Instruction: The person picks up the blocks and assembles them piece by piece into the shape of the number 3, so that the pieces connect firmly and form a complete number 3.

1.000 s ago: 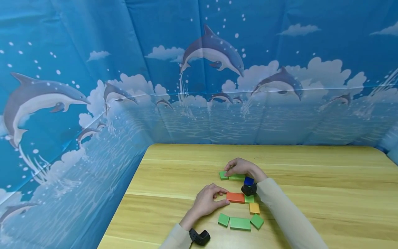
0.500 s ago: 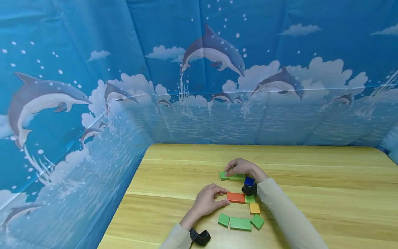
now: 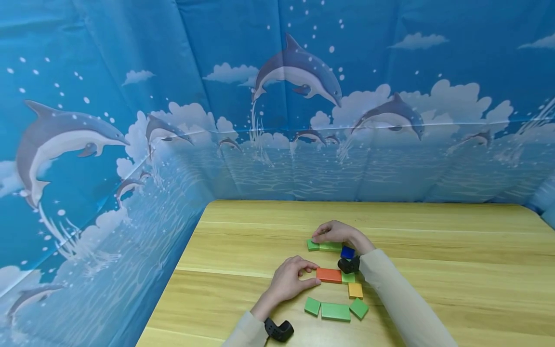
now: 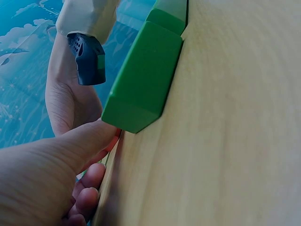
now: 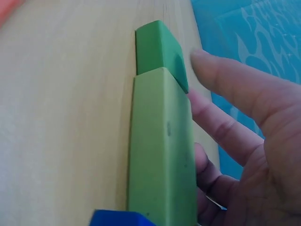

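My left hand (image 3: 288,279) pinches the left end of a flat red block (image 3: 328,275), thumb at its near corner and index finger at its far one. At the far row, my right hand (image 3: 336,233) hovers over a small green block (image 3: 312,245). In the right wrist view the thumb (image 5: 221,73) stands apart from that block, while other fingers lie behind the row. A longer light green block (image 5: 162,150) adjoins the small one end to end. To its right is a blue block (image 3: 348,252), partly hidden by the black wrist device.
A light green block (image 3: 348,278) adjoins the red one, and a yellow-orange block (image 3: 355,290) lies nearer. In front, a long green block (image 3: 335,312) lies between two small, turned green blocks. A dolphin-print sheet (image 3: 269,168) hangs behind the wooden table (image 3: 468,270).
The right thumb has lifted slightly off the small green block. The left hand and the blocks have stayed in place.
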Available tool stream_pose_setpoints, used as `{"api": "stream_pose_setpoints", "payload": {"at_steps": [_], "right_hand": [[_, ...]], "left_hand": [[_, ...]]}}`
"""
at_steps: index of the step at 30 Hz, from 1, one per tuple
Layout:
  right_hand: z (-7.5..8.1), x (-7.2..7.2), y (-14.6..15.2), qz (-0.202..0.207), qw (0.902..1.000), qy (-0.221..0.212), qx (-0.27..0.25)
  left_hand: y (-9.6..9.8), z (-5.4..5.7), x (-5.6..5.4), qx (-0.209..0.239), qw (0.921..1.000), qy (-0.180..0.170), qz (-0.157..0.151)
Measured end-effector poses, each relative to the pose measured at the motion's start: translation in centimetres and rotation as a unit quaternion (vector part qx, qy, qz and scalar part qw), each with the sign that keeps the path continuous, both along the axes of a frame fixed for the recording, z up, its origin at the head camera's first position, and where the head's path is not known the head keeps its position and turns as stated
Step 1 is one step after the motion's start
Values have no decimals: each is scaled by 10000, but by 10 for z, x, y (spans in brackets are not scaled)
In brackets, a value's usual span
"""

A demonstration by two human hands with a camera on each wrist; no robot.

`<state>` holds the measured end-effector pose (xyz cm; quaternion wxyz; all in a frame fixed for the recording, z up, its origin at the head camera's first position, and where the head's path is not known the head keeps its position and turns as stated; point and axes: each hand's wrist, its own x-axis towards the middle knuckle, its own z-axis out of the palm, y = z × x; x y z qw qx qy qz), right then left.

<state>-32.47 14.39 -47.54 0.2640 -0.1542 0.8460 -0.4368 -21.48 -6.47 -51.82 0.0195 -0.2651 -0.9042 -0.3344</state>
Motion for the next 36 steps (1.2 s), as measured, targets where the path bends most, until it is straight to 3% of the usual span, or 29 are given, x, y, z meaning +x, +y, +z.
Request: {"api": "stream_pose_setpoints", "payload": {"at_steps": [10, 16, 26, 31, 34, 36], "right_hand": [[-3, 1, 31, 201, 9994, 215, -177], [3, 10, 62, -76, 9999, 106, -77], [7, 49, 109, -571, 9973, 455, 24], [18, 68, 120, -716, 9947, 737, 20], [25, 79, 125, -925, 9889, 1160, 53], [30, 86, 128, -1156, 9786, 1695, 124]], "left_hand": [[5, 0, -3, -36, 10000, -3, -46], [7, 1, -3, -8, 10000, 2, -63], [9, 0, -1, 65, 9997, 151, -180], [6, 3, -3, 51, 9996, 191, -187], [2, 6, -6, 261, 9992, -37, -299], [-3, 9, -9, 595, 9967, -385, -405]]}}
